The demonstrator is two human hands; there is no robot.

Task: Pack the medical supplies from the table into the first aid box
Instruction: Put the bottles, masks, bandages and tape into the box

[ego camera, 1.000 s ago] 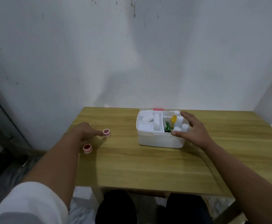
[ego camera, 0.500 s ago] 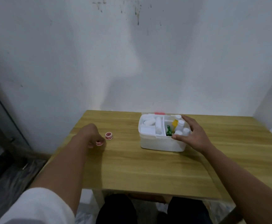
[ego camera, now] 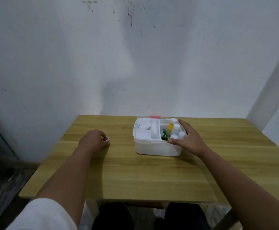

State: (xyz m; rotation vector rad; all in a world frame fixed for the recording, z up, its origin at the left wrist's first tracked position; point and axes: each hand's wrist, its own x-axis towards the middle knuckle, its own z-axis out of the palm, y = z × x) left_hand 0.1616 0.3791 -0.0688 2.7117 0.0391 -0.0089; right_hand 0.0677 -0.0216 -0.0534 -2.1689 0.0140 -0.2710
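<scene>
Box (ego camera: 157,147), white and with no lid on it, sits on the worktop (ego camera: 135,176), a bit to the right of the middle and close to the wall (ego camera: 135,55) at 12 o'clock. It has two parts inside. The left part holds white rolls (ego camera: 153,131) and a flat white pack (ego camera: 142,135). The right part holds a green thing (ego camera: 164,134), a yellow bottle (ego camera: 170,127) and some white bottles (ego camera: 176,128) standing up.

The right hand (ego camera: 187,138) rests on the box at its 3 o'clock side. Its fingers are spread wide, the thumb lies along the near rim, and the other fingers reach over the far corner. It is touching the box and the bottle tops, but I cannot tell if it grips any bottle.

The left hand (ego camera: 92,141) is at 9 o'clock from the box, well apart from it, low on the worktop. Its fingers are curled in and pinch a small tape roll (ego camera: 105,138), pink and white, at the fingertips. Whether a second roll is tucked under that hand I cannot tell. A white sleeve (ego camera: 42,214) shows at the bottom left.
</scene>
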